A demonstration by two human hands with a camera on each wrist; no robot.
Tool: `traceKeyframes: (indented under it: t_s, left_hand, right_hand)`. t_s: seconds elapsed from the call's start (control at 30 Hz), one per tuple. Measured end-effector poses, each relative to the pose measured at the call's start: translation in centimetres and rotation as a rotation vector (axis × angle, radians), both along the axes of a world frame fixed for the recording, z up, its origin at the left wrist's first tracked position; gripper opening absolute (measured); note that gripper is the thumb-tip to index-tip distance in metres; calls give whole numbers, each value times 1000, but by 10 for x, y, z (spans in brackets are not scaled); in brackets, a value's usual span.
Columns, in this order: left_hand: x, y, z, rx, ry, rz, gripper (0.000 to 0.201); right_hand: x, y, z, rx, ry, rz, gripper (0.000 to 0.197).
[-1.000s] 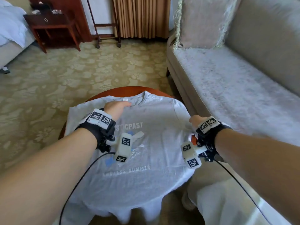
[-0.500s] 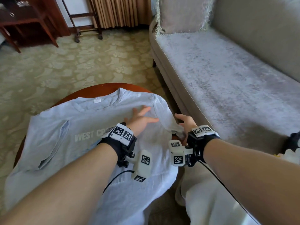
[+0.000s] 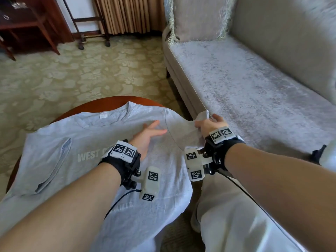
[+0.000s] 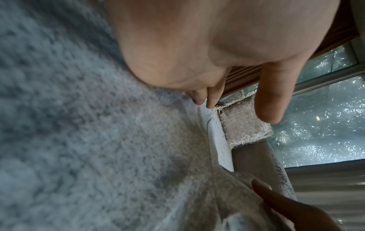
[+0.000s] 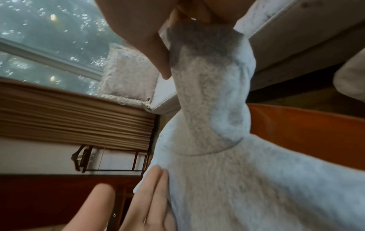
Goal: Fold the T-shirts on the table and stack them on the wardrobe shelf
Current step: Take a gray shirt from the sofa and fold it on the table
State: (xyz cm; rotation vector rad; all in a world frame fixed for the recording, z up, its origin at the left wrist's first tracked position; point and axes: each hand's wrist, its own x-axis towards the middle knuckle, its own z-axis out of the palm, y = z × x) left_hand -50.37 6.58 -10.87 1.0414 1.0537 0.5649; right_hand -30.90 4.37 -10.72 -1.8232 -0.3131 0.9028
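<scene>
One grey T-shirt (image 3: 87, 160) covers nearly the whole round wooden surface (image 3: 101, 103), lying face up with its collar at twelve o'clock and its hem spilling over the near edge at six. At three o'clock, just beside the surface, stands a pale sofa (image 3: 254, 84) with a fringed cushion (image 3: 198, 17) at its far end; the wardrobe shelf is in none of the views.

The step in hand, as I judge it, is the first side fold: the sleeve (image 3: 183, 130) at two o'clock is lifted clear of the surface. The right hand (image 3: 211, 124) has its grip closed on the sleeve end, thumb and fingers pinching the cloth, as the right wrist view shows from below. The left hand (image 3: 147, 135) lies flat with fingers straight, holding nothing, pressing the chest of the shirt just inside the shoulder seam and so marking where the crease should fall.

Next, by my reading, the right hand should carry the sleeve across toward nine o'clock and lay it over the chest, while the left hand keeps the fabric pinned along the fold line. Pulling too hard could drag the whole shirt off the surface, since so much already hangs over the edge.
</scene>
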Motion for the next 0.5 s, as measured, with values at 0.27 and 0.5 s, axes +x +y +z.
traceKeyframes:
  t_s: [0.27, 0.5]
  left_hand:
    - [-2, -1, 13, -42, -82, 97, 39]
    - [-26, 9, 33, -116, -136, 213, 48]
  right_hand:
    - [-36, -16, 41, 66, -486, 255, 56]
    - [-95, -14, 54, -21, -706, 770, 74]
